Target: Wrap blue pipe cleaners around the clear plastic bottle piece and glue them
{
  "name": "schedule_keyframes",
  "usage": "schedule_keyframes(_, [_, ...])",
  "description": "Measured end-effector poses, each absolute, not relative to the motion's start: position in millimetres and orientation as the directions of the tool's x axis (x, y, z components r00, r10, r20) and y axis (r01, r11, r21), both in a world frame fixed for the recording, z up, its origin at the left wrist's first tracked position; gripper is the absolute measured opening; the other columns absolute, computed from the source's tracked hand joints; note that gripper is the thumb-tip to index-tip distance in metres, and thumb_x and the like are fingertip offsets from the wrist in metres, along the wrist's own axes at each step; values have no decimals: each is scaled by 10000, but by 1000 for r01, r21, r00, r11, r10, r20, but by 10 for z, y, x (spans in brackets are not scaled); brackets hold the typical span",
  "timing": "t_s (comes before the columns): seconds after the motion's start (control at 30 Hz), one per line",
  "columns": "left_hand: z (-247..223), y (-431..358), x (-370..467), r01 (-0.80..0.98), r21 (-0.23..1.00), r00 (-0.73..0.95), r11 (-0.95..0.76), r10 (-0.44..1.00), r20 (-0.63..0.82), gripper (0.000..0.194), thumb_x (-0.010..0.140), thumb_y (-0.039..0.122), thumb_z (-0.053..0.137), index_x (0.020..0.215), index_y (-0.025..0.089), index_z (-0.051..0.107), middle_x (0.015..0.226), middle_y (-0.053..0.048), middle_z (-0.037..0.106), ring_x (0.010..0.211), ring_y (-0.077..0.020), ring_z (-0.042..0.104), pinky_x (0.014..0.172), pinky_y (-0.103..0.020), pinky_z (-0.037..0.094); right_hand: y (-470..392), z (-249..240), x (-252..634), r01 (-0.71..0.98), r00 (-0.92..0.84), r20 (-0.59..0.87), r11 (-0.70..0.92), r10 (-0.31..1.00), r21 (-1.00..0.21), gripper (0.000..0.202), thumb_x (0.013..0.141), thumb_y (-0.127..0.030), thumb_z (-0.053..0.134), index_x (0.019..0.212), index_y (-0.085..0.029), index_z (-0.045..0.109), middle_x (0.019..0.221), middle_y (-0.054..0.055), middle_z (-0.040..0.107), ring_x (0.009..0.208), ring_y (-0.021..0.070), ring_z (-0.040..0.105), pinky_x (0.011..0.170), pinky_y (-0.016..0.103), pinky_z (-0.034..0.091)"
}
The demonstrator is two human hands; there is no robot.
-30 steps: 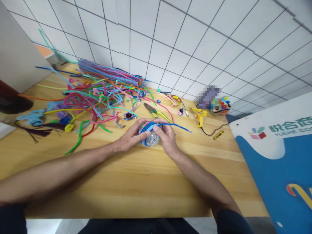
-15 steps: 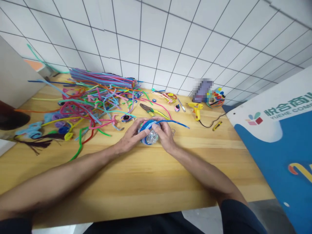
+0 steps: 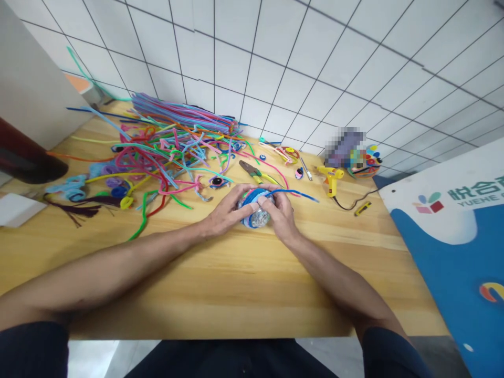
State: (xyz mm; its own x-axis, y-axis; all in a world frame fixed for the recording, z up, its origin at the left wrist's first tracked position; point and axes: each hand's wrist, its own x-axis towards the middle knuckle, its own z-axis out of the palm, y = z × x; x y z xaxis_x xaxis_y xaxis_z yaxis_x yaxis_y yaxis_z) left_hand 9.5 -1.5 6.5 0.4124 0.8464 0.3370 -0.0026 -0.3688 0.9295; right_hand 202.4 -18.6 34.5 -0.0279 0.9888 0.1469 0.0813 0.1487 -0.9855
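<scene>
1. Clear ball wrapped in blue strands, seen in the head view between both hands, at the wooden table.
2. Left hand and right hand clamp it from either side, thumbs across its near face; a blue pipe cleaner sticks out rightward.
3. Pliers lie just beyond, with tangled pipe cleaners leftward and a yellow glue gun rightward.

table front: open wood between forearms, passable
left/back-left: pipe-cleaner heap, blocks low pass
beyond hands: pliers close
right: blue strand juts out; open wood nearer the person
back-right: glue gun, cord, yellow cutter
far side: tiled wall
</scene>
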Motion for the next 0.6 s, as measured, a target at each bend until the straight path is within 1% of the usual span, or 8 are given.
schedule_keyframes(0.1, [83,-3,65,-8,937,446,-350,837,316,599,1023,621,680,1473,246,556,1450,-103,636,1360,-312,608,1215,-483,485,-189,365,2018,96,-21,136,137,991,-986,393,846,-522,805,1136,-268,728,1212,58,764,1153,286,709,1064,445,568])
schedule_keyframes(0.27, [95,9,25,-28,950,521,-310,807,278,744,978,647,730,1549,239,485,1534,-135,579,1409,-347,589,1180,-484,528,-193,390,2016,83,-21,119,121,993,-989,425,846,-532,814,1167,-268,723,1246,60,769,1189,293,711,1078,450,572])
schedule_keyframes(0.37, [98,-1,30,-32,940,504,-339,807,308,722,983,611,743,1546,240,485,1540,-140,581,1417,-345,587,1183,-488,532,-191,406,2032,70,-39,127,130,991,-989,430,858,-545,820,1173,-269,726,1254,63,768,1188,287,711,1074,446,570])
schedule_keyframes(0.43, [110,-12,28,-23,921,485,-388,802,350,692,997,576,740,1550,245,486,1559,-142,568,1445,-343,571,1226,-507,500,-186,420,2047,53,-65,160,164,985,-985,438,869,-568,827,1178,-272,731,1261,63,769,1163,276,712,1061,439,576])
schedule_keyframes(0.5, [127,-18,19,13,900,467,-435,799,380,668,1008,551,733,1550,250,485,1571,-142,558,1469,-340,554,1268,-525,462,-178,433,2062,37,-89,176,180,980,-983,462,881,-599,827,1203,-283,729,1245,58,774,1119,264,716,1031,437,589])
schedule_keyframes(0.6, [144,-16,3,86,880,436,-466,812,388,641,1024,531,713,1549,251,474,1550,-144,567,1457,-331,563,1258,-528,475,-172,444,2074,35,-69,191,194,979,-980,478,891,-623,827,1224,-298,720,1247,56,768,1119,260,718,1041,450,588])
